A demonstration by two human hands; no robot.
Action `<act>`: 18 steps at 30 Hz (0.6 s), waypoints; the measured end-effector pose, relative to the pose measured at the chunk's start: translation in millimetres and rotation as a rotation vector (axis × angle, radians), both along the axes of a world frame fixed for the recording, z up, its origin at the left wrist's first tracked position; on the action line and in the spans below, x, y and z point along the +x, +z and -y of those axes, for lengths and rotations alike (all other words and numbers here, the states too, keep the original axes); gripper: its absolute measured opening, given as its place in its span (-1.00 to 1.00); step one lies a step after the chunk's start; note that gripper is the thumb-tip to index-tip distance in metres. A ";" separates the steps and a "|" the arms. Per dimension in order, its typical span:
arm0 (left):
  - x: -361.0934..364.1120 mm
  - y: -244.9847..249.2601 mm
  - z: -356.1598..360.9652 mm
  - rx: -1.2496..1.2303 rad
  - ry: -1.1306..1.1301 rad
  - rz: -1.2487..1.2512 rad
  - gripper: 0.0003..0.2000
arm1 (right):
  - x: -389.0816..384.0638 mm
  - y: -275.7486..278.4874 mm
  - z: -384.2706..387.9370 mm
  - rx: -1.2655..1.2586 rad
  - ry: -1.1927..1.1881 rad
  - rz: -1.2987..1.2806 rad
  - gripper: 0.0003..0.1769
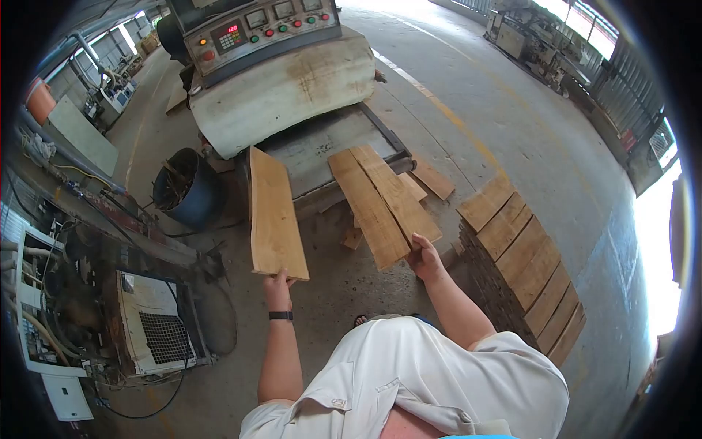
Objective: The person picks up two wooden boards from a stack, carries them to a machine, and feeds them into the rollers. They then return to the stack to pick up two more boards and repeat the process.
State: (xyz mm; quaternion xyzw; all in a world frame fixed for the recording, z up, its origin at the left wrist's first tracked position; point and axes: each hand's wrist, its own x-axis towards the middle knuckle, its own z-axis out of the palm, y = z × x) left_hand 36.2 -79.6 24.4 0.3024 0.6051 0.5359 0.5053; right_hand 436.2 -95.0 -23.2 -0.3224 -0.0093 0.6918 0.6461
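My left hand [278, 285] is closed around the near end of a wide wooden board [276, 212]. The far end of that board reaches the left front of the machine's metal table [325, 140]. On the right, my right hand [424, 257] grips the near end of a pair of wooden boards [369, 212] lying side by side, with a dark gap between them. Their far ends overlap the table's front edge in this view. Behind the table stands a cream-coloured machine [285, 91] with a control panel [256, 29] showing red digits.
A tall stack of wooden boards [519, 252] stands close on my right. Loose wood pieces [433, 178] lie beneath and beside the table. A dark blue bin [194, 194] holding scraps is at the left, near a white case with a black mesh [157, 322].
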 end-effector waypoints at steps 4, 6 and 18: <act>-10.9 -10.3 -22.8 -0.012 -0.174 -0.719 -0.68 | -13.0 -17.2 -28.1 -0.028 0.009 -0.030 -0.63; 3.1 -1.9 -31.2 -0.129 -0.202 -0.995 -0.63 | -14.5 -25.9 -43.9 -0.043 0.035 -0.041 -0.63; 78.2 -53.2 -115.3 -0.156 -0.435 -1.697 -0.40 | -18.8 -84.5 -171.9 -0.278 0.219 0.047 -0.55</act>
